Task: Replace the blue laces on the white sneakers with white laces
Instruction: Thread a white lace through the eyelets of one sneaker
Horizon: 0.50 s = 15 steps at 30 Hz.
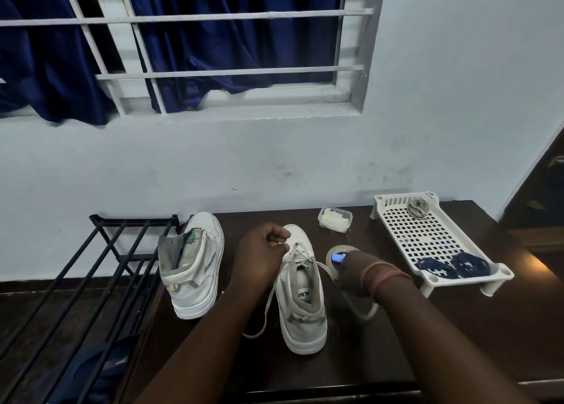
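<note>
A white sneaker stands on the dark table with its toe pointing away, partly threaded with a white lace whose loose ends trail on both sides. My left hand is closed on the lace near the upper eyelets. My right hand is just right of the shoe, curled around the lace's other end. A second white sneaker without a lace stands at the left. Two coiled blue laces lie in the white perforated tray.
A bundled white lace lies at the tray's far end. A small clear plastic box sits near the wall. A black metal rack stands to the left of the table. The wall and a barred window are behind.
</note>
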Tool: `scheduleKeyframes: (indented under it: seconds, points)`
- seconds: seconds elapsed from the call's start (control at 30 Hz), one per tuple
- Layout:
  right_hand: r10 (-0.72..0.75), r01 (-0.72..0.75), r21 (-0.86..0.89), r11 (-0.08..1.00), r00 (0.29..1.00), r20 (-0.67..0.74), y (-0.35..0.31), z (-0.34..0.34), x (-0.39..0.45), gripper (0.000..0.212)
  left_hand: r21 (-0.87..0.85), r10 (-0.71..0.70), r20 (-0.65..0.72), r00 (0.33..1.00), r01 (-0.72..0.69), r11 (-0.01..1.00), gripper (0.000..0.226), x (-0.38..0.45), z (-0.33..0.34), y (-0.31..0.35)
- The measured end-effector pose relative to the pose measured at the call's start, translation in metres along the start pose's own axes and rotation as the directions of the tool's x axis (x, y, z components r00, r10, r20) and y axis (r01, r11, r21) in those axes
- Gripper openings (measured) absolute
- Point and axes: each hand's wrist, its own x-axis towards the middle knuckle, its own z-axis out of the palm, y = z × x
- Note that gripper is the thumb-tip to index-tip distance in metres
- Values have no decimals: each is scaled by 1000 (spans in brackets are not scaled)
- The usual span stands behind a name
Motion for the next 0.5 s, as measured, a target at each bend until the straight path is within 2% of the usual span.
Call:
scheduleKeyframes:
  seconds: [0.07, 0.13, 0.17, 0.23, 0.27, 0.33, 0.37, 0.4, 0.47, 0.5]
  points:
    - [-53, 65, 83, 994, 989, -137, -6, 0, -2, 10, 41, -73, -9, 997, 73, 996, 17, -2, 0, -3]
    - [-83, 136, 282, 950, 978, -193, -7, 0, 1, 11, 72, -134, 23, 991, 132, 989, 11, -4, -1, -5]
    - [-81, 129, 299, 946, 983, -166, -7, -2, 2, 13, 80, -146, 56, 988, 142, 987, 8, -6, -1, -5]
    - [-52, 57, 130, 990, 998, -43, -5, -3, 4, 21, 100, -164, 103, 981, 154, 983, 7, -9, 0, -4]
    - [4, -5, 40, 999, 1000, 16, -4, -3, 3, 35, 124, -173, 114, 978, 158, 980, 12, -9, 0, -5]
    - [45, -45, -1, 999, 996, 74, 2, 2, 5, 56, 202, -198, 147, 969, 167, 965, 25, -8, -2, -5]
    - [49, -51, 30, 998, 995, 86, 4, 4, 4, 57, 241, -218, 171, 961, 174, 955, 33, -9, -4, -4]
    - [43, -46, 39, 998, 996, 81, 5, 4, 3, 50, 268, -247, 193, 950, 191, 944, 41, -9, -5, -4]
    - [7, -6, 117, 993, 1000, -11, 3, 3, 1, 12, 286, -290, 218, 932, 223, 932, 46, -9, -7, -2]
    - [-15, 28, 185, 982, 997, -71, 1, 3, 1, 8, 294, -298, 221, 929, 228, 928, 45, -8, -8, -2]
